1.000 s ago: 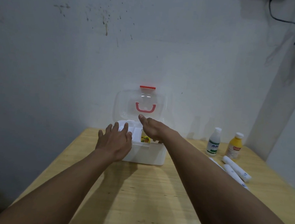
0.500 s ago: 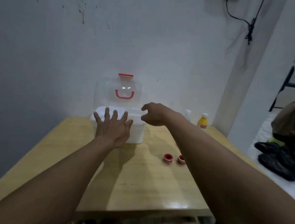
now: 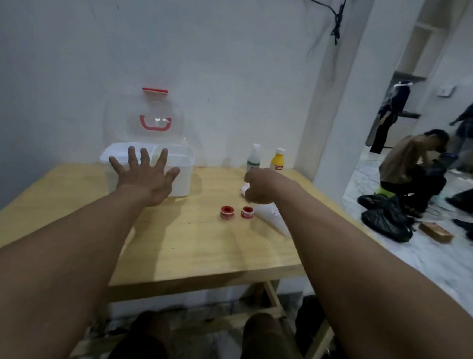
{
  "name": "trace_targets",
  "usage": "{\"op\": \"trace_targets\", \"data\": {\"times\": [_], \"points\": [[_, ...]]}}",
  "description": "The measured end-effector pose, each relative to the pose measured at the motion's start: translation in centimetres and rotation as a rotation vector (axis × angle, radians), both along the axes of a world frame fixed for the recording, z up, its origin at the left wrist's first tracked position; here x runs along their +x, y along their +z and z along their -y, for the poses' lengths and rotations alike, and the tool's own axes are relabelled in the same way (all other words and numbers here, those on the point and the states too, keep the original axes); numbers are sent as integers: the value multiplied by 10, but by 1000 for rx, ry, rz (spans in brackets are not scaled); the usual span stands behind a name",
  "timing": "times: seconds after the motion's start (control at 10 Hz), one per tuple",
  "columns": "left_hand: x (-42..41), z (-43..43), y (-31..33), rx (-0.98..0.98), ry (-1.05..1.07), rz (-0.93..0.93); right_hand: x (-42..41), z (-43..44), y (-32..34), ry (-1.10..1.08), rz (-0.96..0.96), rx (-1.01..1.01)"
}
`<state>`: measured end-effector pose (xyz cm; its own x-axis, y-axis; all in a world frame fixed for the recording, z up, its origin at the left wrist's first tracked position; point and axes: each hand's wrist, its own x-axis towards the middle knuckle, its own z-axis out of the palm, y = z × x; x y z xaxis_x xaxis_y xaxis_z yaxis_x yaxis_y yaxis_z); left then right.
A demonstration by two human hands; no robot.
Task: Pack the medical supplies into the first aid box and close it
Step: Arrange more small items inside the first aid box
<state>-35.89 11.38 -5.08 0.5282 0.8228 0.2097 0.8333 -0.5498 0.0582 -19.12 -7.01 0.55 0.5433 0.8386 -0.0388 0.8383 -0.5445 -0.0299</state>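
Right hand is nearer to tube. Tube lies on counter, long axis diagonal: far end by right thumb, near end under right forearm. Right hand palm down, fingers curled over far end; gripping or hovering, cannot tell. Left hand spread at front of box, contact unclear. Box stands left of tube, lid up; tape rolls between.

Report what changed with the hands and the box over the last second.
The right hand pulled out of the first aid box and swung right. It is now curled over the end of a white tube; whether it grips it is unclear. The left hand stays against the box front, fingers now spread wider. The lid stays open.
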Motion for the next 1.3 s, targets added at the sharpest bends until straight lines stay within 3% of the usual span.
{"op": "trace_targets", "data": {"times": [0.3,0.5,0.7,0.9,1.1,1.3], "points": [[0,-1,-2,5,-9,-7,11,29,-16,-163,40,-262],[0,-2,-2,9,-6,-13,21,30,-19,-142,30,-326],[-1,-1,-1,17,-18,-7,27,30,-9,-224,-54,-144],[-5,-2,5,37,-34,9,20,14,41,-190,15,-32],[-20,-14,11,44,-7,41,-3,-38,74,-43,15,95],[-38,-30,13,5,39,42,-30,-101,79,143,35,59]]}}
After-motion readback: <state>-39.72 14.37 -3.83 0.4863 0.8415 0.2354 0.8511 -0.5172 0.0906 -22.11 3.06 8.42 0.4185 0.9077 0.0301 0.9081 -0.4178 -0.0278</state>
